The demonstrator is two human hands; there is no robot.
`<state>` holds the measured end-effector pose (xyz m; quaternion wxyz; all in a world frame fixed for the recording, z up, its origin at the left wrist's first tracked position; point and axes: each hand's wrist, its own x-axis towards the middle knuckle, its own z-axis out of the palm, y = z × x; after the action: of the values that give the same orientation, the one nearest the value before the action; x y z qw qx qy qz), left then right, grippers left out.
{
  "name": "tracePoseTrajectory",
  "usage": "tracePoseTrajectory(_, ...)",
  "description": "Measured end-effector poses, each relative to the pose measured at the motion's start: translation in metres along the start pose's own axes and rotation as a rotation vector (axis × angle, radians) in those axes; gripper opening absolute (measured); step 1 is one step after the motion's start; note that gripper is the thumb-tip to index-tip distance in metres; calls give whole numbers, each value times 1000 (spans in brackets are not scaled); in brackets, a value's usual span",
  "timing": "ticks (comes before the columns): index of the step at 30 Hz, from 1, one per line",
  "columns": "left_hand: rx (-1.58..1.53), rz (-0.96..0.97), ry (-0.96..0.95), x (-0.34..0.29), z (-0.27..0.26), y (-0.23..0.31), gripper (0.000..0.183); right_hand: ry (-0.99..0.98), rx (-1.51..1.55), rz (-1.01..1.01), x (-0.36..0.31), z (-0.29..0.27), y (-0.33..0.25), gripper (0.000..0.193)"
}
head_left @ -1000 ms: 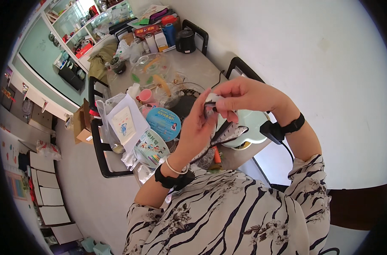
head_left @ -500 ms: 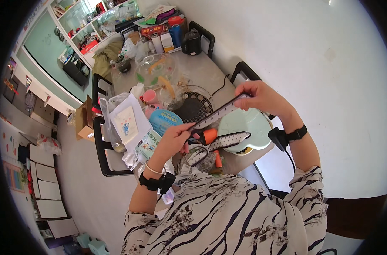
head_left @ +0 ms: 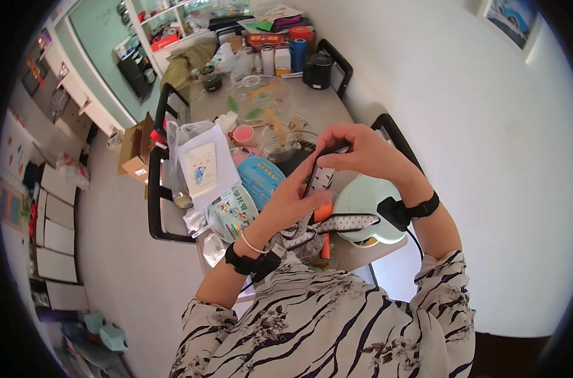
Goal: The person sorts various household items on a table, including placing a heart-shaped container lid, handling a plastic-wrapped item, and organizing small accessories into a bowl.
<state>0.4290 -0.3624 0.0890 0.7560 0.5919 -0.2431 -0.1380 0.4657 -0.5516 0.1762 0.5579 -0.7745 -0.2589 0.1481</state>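
Note:
Between my two raised hands is a folded length of a white fabric strap (head_left: 320,181) with small dark marks and black edging. My left hand (head_left: 291,203) pinches its lower part, the thumb lying towards the right. At the upper end my right hand (head_left: 366,154) is closed on it, thumb against fingers. More of the strap hangs below and loops over the table's near edge, one piece stretching right across a pale green lid-like thing (head_left: 368,198). Beside the loop lies something orange (head_left: 323,211). My fingers partly hide the held section.
On the table stand a pink cup (head_left: 243,135), a blue fan-shaped card (head_left: 261,179), papers (head_left: 204,170) and clear glassware (head_left: 256,94). A black kettle (head_left: 318,70) and bottles stand at the far end. Black-framed chairs (head_left: 167,195) flank the table; a cardboard box (head_left: 137,151) is at left.
My hands have come closer together, and the strap that was stretched straight between them is now folded. My right hand has lowered and turned inward. The view has shifted.

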Motion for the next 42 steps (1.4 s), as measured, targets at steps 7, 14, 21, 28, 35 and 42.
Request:
tracePoseTrajectory(7, 426, 335, 407, 4, -29, 4, 24, 12, 62, 20, 25, 9, -13, 19)
tracePoseTrajectory(14, 310, 192, 359, -2, -35, 22, 18, -20, 33, -10, 41, 14, -26, 20)
tracePoseTrajectory(21, 75, 129, 375, 1, -27, 26, 25, -61, -65, -136, 44, 14, -22, 21)
tracePoseTrajectory(28, 14, 1, 285, -5, -26, 31, 15, -31, -127, -179, 43, 12, -16, 22)
tracePoseTrajectory(35, 409, 391, 458, -3, -43, 34, 9, -13, -23, 25, 50, 4, 7, 24)
tracePoseTrajectory(42, -194, -10, 387, -5, -38, 31, 18, 190, 116, -76, 51, 23, 2, 25)
